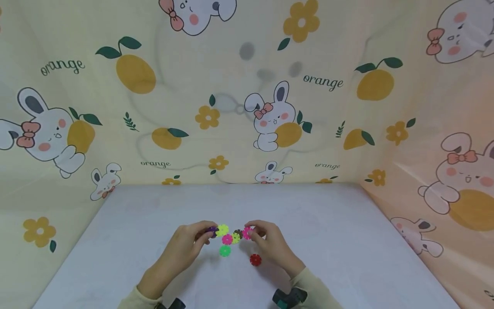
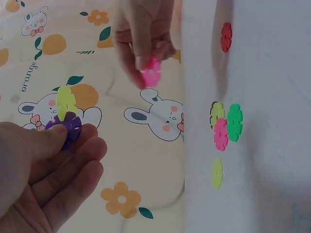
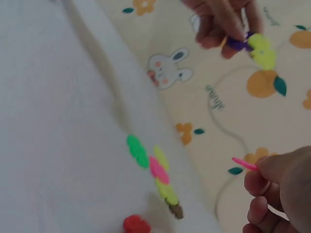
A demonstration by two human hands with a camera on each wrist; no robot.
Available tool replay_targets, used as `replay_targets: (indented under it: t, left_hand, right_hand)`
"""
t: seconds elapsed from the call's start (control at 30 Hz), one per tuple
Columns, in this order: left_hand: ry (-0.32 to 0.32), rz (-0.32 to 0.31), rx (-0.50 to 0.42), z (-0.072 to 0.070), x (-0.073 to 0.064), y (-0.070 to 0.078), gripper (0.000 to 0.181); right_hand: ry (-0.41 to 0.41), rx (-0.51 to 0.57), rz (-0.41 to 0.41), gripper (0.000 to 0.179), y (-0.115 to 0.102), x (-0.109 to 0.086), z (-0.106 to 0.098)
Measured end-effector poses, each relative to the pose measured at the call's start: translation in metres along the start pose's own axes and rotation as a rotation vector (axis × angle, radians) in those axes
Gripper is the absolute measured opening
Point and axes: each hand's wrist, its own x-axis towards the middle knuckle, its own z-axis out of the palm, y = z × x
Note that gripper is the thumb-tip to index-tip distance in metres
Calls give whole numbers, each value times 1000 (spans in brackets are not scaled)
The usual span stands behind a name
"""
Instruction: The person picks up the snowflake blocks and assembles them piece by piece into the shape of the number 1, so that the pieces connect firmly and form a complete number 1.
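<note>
Between thumb and fingers, my left hand (image 1: pixel 187 244) pinches a purple flower-shaped plastic disc (image 2: pixel 70 130). A yellow disc (image 2: pixel 66 101) is slotted upright into it. Facing it across a gap, my right hand (image 1: pixel 275 243) pinches a pink disc (image 3: pixel 244 164) by its edge. Both hands are raised above the white table. On the table below lie a green disc (image 2: pixel 235 122), another pink disc (image 2: pixel 221 134), two yellow discs, one of them the far yellow disc (image 2: pixel 217 174), and a brown disc (image 3: pixel 176 210). The red disc (image 1: pixel 255 260) lies nearer the right wrist.
The white tabletop (image 1: pixel 328 223) ends at a patterned cloth backdrop (image 1: pixel 247 128) with rabbits and oranges, which also hangs along both sides. Dark wrist devices sit over the sleeves, one being the right wrist camera (image 1: pixel 290 298).
</note>
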Motion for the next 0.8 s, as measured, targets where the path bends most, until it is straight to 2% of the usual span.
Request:
replay_targets:
  t: [0.23,0.43,0.6,0.8]
  left_hand:
    - [5,19,-6,1,0,-2,22]
    - [-6,-21,-8,3,0,-1,22]
    - [-22,-41,-12,4,-1,0,23]
    - [-29,-29,-32,4,0,1,22]
  right_hand:
    - [36,178,15,26,-10,-1,-6]
    - [68,262,-64,25,-20,-5,-8]
    - [56,302,-134,26,-26,-8,-8]
    - [31,268,-193,30,-30,-11,-7]
